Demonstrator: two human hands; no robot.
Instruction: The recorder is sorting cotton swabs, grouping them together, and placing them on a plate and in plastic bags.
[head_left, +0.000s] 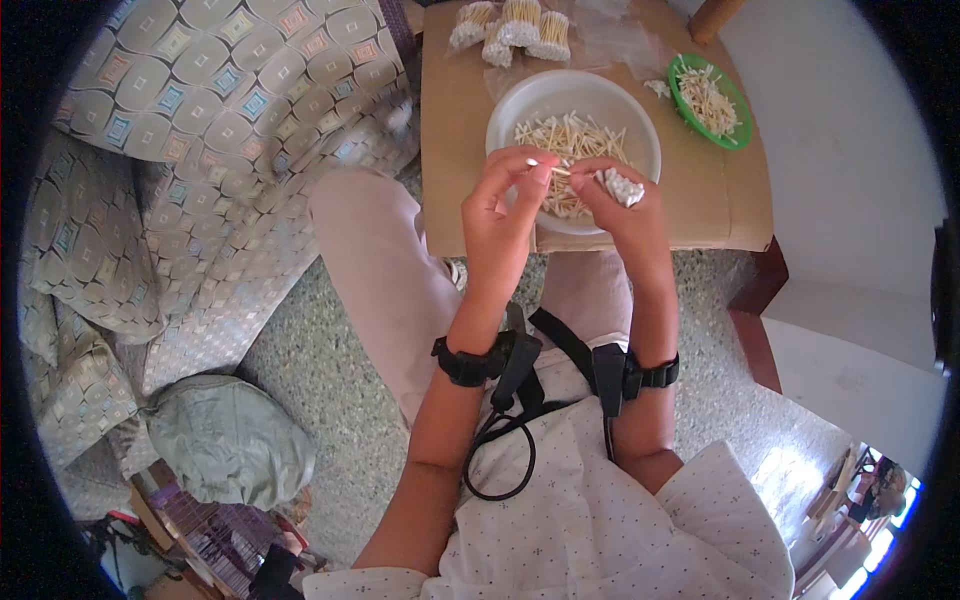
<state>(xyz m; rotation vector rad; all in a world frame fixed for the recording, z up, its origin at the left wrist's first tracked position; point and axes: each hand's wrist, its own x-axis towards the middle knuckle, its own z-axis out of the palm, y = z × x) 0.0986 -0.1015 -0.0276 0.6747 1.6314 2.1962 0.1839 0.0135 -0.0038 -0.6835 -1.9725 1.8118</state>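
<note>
– Wooden sticks, thin and pale, are filling the scene. What are the hands doing with them?

– One stick is being held just above a round white bowl. The left hand is pinching one end between thumb and fingertips, its grip closing on the stick. The right hand is pinching the other end while also cupping a soft wad of white cotton against its palm.

– What is lying in the bowl?

– A loose heap of the same bare sticks, too many to count. The bowl is smooth and is sitting on a bench covered in brown cardboard.

– Anything else on the bench?

– One small green dish at the right is holding more sticks. At the far edge, about four bundles of cotton-tipped sticks are lying together, beside crinkled clear plastic.

– And around it?

– Patterned fabric with rounded squares is draping at the left, over a speckled floor.
</note>
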